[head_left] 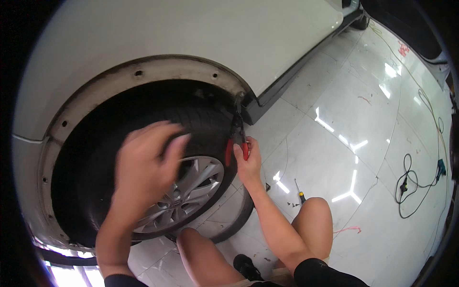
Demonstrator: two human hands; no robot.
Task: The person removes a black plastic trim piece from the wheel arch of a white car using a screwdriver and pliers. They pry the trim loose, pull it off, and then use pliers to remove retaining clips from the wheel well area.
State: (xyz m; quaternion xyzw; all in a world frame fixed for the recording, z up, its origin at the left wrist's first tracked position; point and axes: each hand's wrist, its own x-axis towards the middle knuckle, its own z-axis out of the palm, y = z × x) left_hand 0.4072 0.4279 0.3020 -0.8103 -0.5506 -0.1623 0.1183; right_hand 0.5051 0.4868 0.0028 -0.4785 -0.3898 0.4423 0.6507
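My right hand (248,160) grips the red handles of a pair of pliers (236,131). The pliers' jaws reach up to the edge of the wheel arch (229,86) of a white car (191,33). My left hand (146,160) is blurred, raised with fingers apart in front of the black tyre (205,119) and holds nothing. Behind it is the silver alloy wheel (191,191). The wheel arch trim is bare, with several small holes along it.
A screwdriver (299,191) lies on the glossy white tiled floor (363,143) beside my right knee (315,210). A black cable (411,186) coils at the right. A curved dark trim piece (239,220) lies on the floor under the wheel.
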